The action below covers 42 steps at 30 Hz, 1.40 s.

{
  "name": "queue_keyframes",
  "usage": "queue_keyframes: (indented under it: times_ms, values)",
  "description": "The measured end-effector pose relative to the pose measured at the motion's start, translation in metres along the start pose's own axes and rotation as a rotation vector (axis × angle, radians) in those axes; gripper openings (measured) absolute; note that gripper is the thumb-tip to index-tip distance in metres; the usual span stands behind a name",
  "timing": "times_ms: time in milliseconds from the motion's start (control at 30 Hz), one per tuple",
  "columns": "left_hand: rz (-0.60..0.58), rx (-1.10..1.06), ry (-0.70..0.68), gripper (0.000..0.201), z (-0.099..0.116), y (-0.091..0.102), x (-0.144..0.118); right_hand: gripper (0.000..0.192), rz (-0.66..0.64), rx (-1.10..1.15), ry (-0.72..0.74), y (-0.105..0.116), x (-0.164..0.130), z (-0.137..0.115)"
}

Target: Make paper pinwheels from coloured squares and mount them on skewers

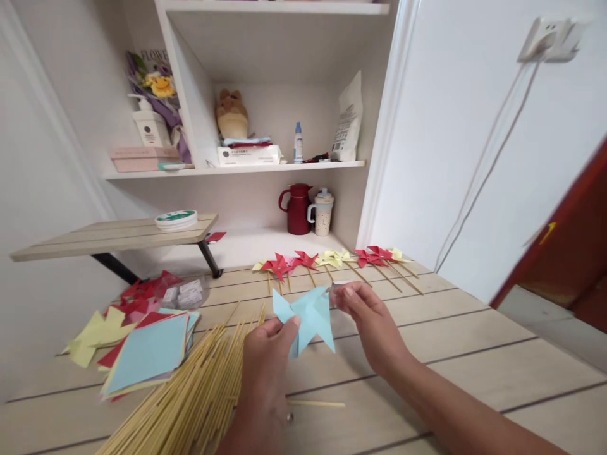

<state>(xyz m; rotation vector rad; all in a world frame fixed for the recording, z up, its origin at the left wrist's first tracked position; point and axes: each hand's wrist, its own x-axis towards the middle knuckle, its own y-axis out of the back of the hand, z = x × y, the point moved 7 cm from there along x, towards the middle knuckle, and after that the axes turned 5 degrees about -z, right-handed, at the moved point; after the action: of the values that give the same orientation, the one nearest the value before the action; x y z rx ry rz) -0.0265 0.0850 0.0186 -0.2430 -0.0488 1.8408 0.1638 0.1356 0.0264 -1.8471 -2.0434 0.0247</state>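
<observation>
A light blue paper pinwheel (310, 314) is pinched between the thumb and fingers of my left hand (269, 351), held above the table. Just off its right edge, my right hand (365, 309) has its thumb and fingertips pressed together; whatever they hold is too small to make out. On the table below lies a single thin stick (317, 403), partly hidden by my left wrist. A large bundle of bamboo sticks (190, 385) spreads to the left of my left forearm.
Finished red, yellow and pink pinwheels on sticks (279, 265) line the table's back edge. Square coloured paper sheets (149, 351) and a yellow paper pinwheel (97, 335) lie left. A small raised shelf (123, 234) stands behind them. A red jug (298, 212) and a cup (323, 212) sit at the back.
</observation>
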Motion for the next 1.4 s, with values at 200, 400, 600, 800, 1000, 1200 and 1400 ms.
queue_keyframes:
  times_ms: [200,400,600,800,1000,1200,1400]
  values:
    - [-0.041,-0.012,0.047,0.035,0.0,-0.006,-0.005,0.034,-0.265,0.101,-0.265,-0.024,-0.006,0.016]
    - [-0.03,0.033,0.043,0.043,-0.006,-0.003,0.0,0.03,-0.282,0.042,-0.249,-0.029,-0.012,0.009]
    - [-0.023,-0.003,0.019,0.038,-0.003,-0.005,-0.005,0.025,-0.323,0.039,-0.254,-0.035,-0.016,0.003]
    - [-0.019,0.077,-0.068,0.026,0.01,-0.007,-0.013,0.021,-0.361,0.014,-0.237,-0.042,-0.022,-0.006]
    - [-0.018,0.12,-0.11,0.019,0.016,-0.011,-0.019,0.016,-0.307,0.042,-0.271,-0.039,-0.023,-0.003]
    - [-0.025,0.117,-0.125,0.018,0.019,-0.015,-0.021,0.017,-0.318,0.049,-0.265,-0.042,-0.023,-0.004]
    - [-0.032,0.145,-0.139,0.024,0.018,-0.016,-0.023,0.024,-0.305,0.027,-0.264,-0.042,-0.023,-0.004]
